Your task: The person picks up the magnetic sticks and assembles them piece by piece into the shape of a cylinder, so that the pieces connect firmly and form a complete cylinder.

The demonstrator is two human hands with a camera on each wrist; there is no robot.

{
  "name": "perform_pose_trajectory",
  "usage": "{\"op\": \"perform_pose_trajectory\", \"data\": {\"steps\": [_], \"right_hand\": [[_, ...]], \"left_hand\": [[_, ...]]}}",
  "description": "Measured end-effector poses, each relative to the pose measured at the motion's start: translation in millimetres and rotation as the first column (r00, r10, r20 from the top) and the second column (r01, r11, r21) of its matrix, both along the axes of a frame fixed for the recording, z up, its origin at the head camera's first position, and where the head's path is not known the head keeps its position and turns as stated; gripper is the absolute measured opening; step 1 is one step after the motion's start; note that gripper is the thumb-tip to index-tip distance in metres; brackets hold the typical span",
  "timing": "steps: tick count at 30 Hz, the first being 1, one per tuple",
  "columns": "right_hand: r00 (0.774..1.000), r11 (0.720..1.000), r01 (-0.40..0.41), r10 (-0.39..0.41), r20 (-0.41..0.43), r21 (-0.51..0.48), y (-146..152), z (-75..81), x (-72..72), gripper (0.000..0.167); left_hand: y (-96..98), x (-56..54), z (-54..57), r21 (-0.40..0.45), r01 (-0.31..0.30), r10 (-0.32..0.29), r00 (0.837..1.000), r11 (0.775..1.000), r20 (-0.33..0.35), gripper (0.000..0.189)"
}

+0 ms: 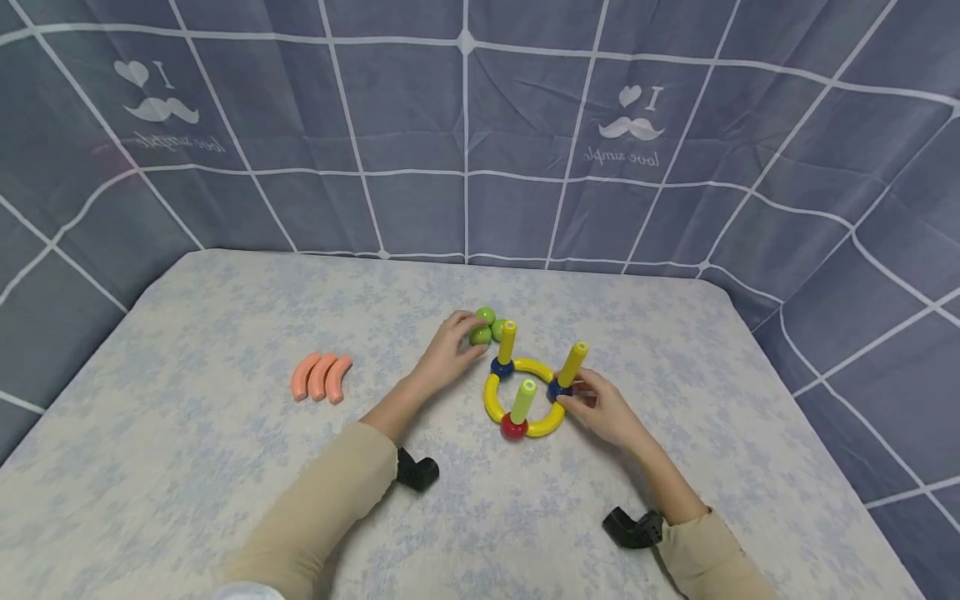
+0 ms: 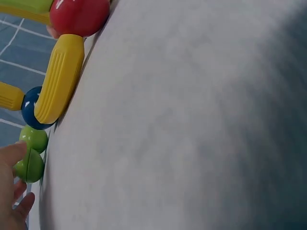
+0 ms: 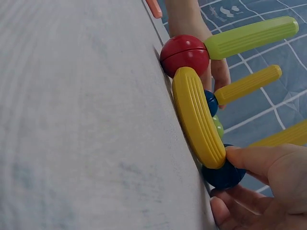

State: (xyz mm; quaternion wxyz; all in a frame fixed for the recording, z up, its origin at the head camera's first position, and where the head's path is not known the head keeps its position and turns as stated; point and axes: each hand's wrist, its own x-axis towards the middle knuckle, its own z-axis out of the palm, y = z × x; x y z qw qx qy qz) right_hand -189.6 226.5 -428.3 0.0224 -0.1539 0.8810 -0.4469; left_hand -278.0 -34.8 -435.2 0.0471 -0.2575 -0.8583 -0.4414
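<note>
On the table lies a toy ring (image 1: 492, 398) of curved yellow pieces joined by two blue balls and a red ball (image 1: 513, 427). Two yellow sticks (image 1: 507, 343) and a lime-green stick (image 1: 523, 402) rise from these balls. My right hand (image 1: 606, 410) pinches the right blue ball (image 3: 224, 175) between thumb and fingers, low at the table. Behind the ring sits a cluster of green balls (image 1: 481, 335). My left hand (image 1: 448, 354) reaches to it, with relaxed, spread fingers around the nearest ball; in the left wrist view a fingertip overlaps that green ball (image 2: 29, 165).
Three curved orange pieces (image 1: 318, 377) lie side by side at the left of the table. A patterned cloth covers the tabletop (image 1: 187, 467). Grid-patterned curtains (image 1: 420, 142) hang behind and at the sides. Black wrist mounts (image 1: 633, 529) stick out from both sleeves.
</note>
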Motion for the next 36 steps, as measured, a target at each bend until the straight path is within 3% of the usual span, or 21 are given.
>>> {"op": "perform_pose_trajectory", "data": {"steps": [4, 10, 14, 17, 21, 24, 28, 32, 36], "right_hand": [[1.0, 1.0, 0.007, -0.007, 0.007, -0.004, -1, -0.1, 0.4, 0.039], [1.0, 1.0, 0.022, -0.022, 0.015, 0.013, -2, 1.2, 0.4, 0.038], [1.0, 1.0, 0.019, -0.019, 0.01, 0.015, -1, 0.6, -0.1, 0.038], [1.0, 1.0, 0.011, -0.011, 0.008, 0.011, 0, 0.1, -0.5, 0.037], [1.0, 1.0, 0.004, -0.004, 0.006, 0.008, -1, 0.9, -1.1, 0.037], [1.0, 1.0, 0.005, -0.005, 0.011, 0.003, -1, 2.1, -0.8, 0.037], [1.0, 1.0, 0.003, -0.003, 0.019, -0.006, -3, 7.2, 1.3, 0.037], [1.0, 1.0, 0.003, -0.003, 0.021, -0.002, -3, 6.1, 1.1, 0.038], [1.0, 1.0, 0.012, -0.012, 0.022, 0.008, -1, 1.5, -1.2, 0.038]], "left_hand": [[4.0, -5.1, -6.3, 0.024, -0.005, 0.005, 1.0, 1.0, -0.007, 0.037], [3.8, -3.6, -9.7, 0.049, -0.044, 0.041, 0.998, 0.998, 0.046, 0.037], [1.0, 0.6, 0.9, 0.14, -0.088, 0.082, 0.996, 0.986, 0.045, 0.036], [1.2, 4.6, 18.0, 0.287, -0.095, 0.094, 0.995, 0.953, 0.02, 0.034], [6.1, 15.0, 45.4, 0.437, -0.028, 0.032, 0.999, 0.899, -0.002, 0.034], [12.6, 24.4, 60.6, 0.461, 0.057, -0.046, 0.998, 0.885, -0.035, 0.034], [19.3, 31.1, 66.9, 0.398, 0.138, -0.102, 0.989, 0.907, -0.111, 0.034], [21.7, 31.3, 63.4, 0.336, 0.155, -0.109, 0.982, 0.929, -0.151, 0.034], [23.8, 31.0, 61.7, 0.334, 0.187, -0.148, 0.979, 0.924, -0.14, 0.037]]}}
